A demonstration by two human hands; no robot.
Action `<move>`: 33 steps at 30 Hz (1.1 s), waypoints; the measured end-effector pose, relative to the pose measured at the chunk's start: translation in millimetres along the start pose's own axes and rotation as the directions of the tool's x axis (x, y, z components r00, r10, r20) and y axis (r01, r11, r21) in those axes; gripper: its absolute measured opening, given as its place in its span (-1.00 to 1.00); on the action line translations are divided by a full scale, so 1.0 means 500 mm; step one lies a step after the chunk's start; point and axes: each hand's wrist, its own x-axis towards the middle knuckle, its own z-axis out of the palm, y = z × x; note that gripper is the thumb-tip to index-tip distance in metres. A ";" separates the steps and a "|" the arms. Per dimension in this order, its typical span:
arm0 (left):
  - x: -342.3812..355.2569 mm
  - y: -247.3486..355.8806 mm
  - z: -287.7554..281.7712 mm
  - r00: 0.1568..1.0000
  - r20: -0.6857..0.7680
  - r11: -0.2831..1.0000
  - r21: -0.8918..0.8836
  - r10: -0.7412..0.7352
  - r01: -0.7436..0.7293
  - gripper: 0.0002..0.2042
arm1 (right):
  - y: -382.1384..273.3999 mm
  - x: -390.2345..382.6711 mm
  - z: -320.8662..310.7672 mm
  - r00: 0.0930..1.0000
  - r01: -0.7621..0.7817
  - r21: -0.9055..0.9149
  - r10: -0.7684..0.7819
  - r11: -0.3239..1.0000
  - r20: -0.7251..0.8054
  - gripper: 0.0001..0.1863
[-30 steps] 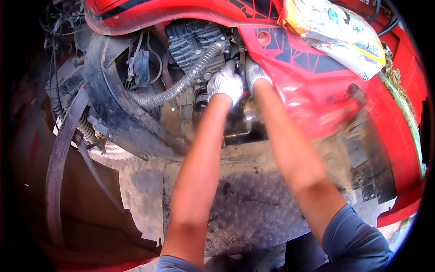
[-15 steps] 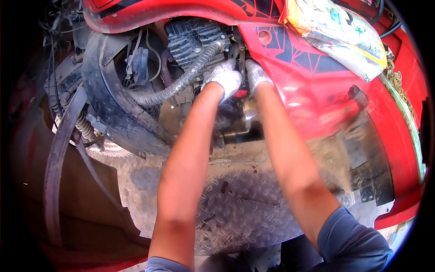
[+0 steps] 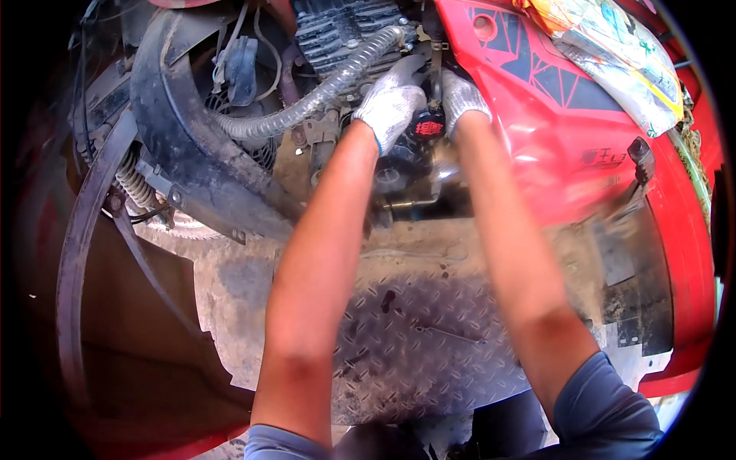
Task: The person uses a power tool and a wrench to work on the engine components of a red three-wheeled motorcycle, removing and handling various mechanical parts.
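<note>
Gloves cover both hands deep in the engine bay. The left hand curls its grip at the end of the ribbed clear hose under the finned cylinder. The right hand presses beside the red panel; I cannot tell what its grip has. A small red part sits between them, above the checker plate.

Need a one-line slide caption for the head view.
Two gloved hands, left hand and right hand, reach into a red vehicle's engine beside a ribbed hose.
</note>
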 end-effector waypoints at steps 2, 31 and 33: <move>-0.005 0.001 0.008 1.000 0.002 0.993 -0.117 -0.031 0.031 -0.31 | 0.016 0.012 0.009 0.995 0.046 0.014 -0.045 0.999 -0.094 -0.54; 0.017 0.059 0.006 0.994 -0.079 0.832 0.544 -0.073 0.104 -0.57 | 0.025 0.065 0.036 0.998 -0.068 0.255 0.068 0.965 0.008 -0.38; 0.019 0.060 0.010 0.995 -0.067 0.854 0.511 -0.073 0.098 -0.57 | 0.024 0.081 0.039 0.989 -0.114 0.176 0.129 0.978 -0.073 -0.34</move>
